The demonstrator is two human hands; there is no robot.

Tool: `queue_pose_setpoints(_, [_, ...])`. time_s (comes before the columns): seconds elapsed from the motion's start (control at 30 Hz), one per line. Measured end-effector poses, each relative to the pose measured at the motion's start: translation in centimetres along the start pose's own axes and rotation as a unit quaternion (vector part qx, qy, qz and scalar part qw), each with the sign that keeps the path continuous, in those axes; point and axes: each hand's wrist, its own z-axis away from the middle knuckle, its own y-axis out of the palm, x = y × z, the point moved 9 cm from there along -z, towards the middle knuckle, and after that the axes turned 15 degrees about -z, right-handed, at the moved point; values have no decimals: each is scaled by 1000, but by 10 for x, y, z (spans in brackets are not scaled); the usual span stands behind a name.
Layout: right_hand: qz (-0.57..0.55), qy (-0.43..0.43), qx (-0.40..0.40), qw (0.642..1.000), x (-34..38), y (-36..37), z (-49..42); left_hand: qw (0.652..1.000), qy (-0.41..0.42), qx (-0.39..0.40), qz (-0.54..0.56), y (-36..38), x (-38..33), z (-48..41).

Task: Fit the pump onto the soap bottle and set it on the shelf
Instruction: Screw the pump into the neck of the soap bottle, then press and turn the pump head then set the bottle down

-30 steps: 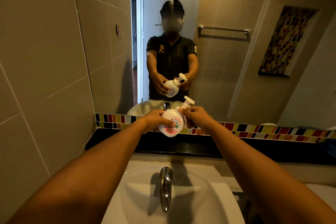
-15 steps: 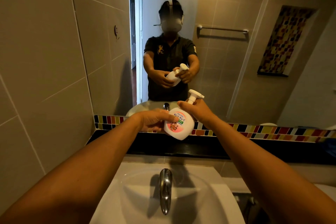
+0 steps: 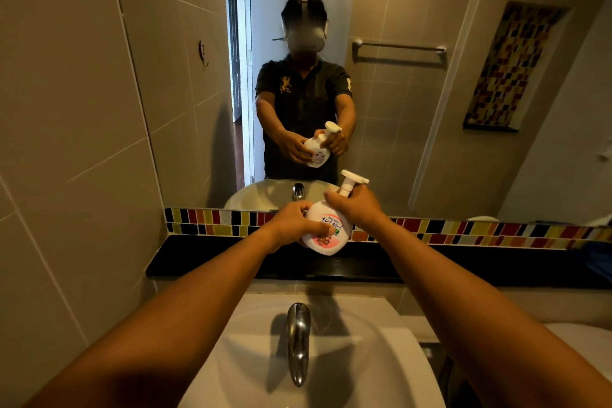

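Note:
A white soap bottle (image 3: 326, 235) with a pink label hangs tilted just above the black shelf (image 3: 198, 262), below the mirror. My left hand (image 3: 291, 225) wraps its left side, thumb across the label. My right hand (image 3: 352, 207) closes around the bottle's neck, at the collar of the white pump (image 3: 351, 183). The pump head sticks up and to the right above my fingers. The joint between pump and bottle is hidden by my right hand.
A white basin (image 3: 381, 358) with a chrome tap (image 3: 298, 341) lies below my arms. A strip of coloured mosaic tiles (image 3: 205, 220) runs behind the shelf. The mirror (image 3: 414, 109) shows a person holding the bottle. A tiled wall (image 3: 66, 142) closes the left side.
The bottle has moved to the right and come more upright, the pump head now higher. My right hand has shifted from the pump's side to on top of the neck.

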Motion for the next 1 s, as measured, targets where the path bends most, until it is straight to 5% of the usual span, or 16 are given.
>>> queue_pose_setpoints(0.6, [-91, 159, 185, 966, -93, 20, 11, 993, -81, 25, 80, 11, 75, -25])
queue_pose_setpoints(1.0, [-57, 167, 147, 973, -158, 50, -12, 992, -96, 31, 77, 38, 119, -58])
